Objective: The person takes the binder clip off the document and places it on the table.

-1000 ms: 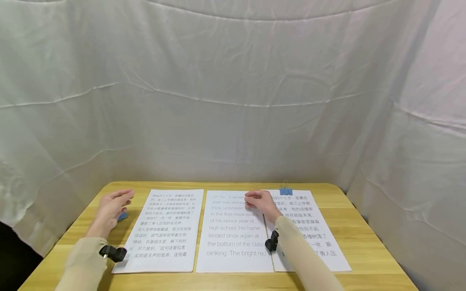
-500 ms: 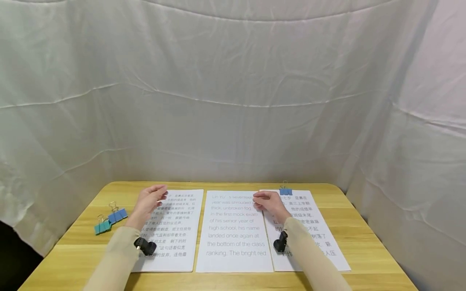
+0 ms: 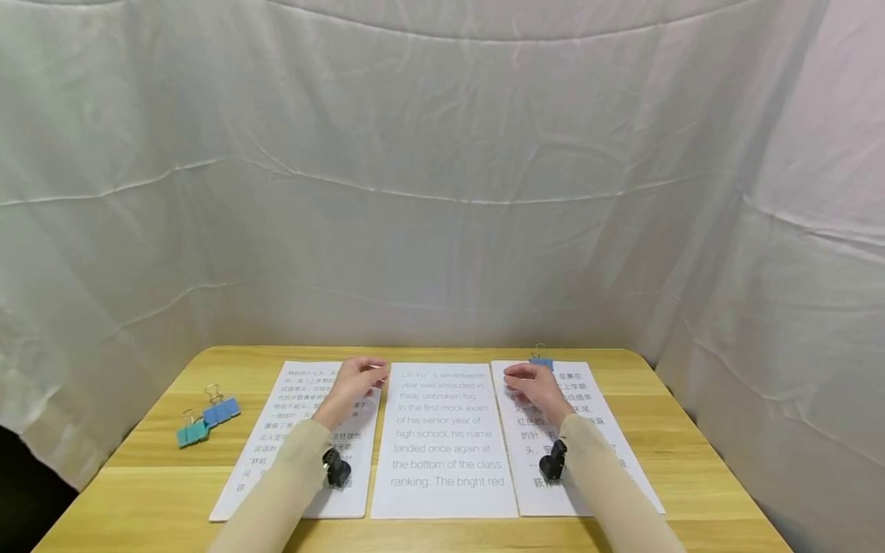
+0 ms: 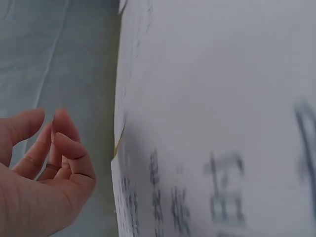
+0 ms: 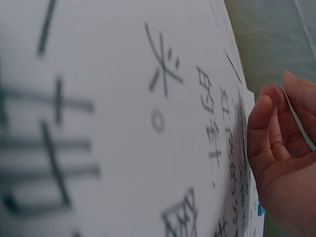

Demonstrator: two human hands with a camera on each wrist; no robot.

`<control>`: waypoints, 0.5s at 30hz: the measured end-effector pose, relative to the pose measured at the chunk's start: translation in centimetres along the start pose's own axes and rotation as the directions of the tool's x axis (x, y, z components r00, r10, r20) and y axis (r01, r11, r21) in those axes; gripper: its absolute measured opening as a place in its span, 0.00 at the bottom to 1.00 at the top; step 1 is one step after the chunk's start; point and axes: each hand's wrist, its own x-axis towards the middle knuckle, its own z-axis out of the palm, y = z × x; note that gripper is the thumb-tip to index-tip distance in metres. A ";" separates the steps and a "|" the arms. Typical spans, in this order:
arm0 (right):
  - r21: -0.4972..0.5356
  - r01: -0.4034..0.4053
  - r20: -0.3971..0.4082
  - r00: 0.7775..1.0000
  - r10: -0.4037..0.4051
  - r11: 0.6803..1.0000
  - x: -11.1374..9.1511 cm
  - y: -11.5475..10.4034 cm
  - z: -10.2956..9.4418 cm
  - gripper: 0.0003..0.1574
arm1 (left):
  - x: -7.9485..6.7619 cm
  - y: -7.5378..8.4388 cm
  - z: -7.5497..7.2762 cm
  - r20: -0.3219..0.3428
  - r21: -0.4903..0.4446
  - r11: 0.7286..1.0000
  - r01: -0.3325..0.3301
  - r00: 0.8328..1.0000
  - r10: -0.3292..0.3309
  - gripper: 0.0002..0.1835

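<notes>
My left hand hovers over the upper right part of the left paper stack, its fingers loosely bent. In the left wrist view that hand holds nothing, and its thumb stands apart from the fingers. Over the right paper stack, near its upper left, is my right hand, also relaxed with nothing in it. A blue binder clip sits on that stack's top edge, partly behind the hand. Between the hands lies the middle paper stack, printed in English; the outer two carry Chinese text.
A blue binder clip and a teal binder clip lie side by side on the wooden table, left of the papers. Pale cloth hangs behind the table and along its sides.
The left hand has moved right, from beside the two loose clips to the left stack's right side, uncovering the clips. My right hand has shifted right, off the middle stack onto the right one.
</notes>
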 end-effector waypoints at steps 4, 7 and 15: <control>0.022 0.008 -0.005 1.000 -0.008 1.000 0.0 0.5 -1.2 0.20 | 0.3 0.6 2.5 0.043 0.037 0.998 -0.043 0.998 0.041 0.17; 0.029 0.017 -0.003 1.000 -0.017 0.999 0.0 0.9 -2.0 0.20 | 0.5 0.9 4.4 0.083 0.050 0.997 -0.064 0.995 0.060 0.15; -0.005 0.003 -0.026 1.000 -0.003 1.000 0.0 1.2 -3.5 0.23 | 0.8 2.1 9.1 0.163 0.186 0.972 -0.144 0.980 0.114 0.17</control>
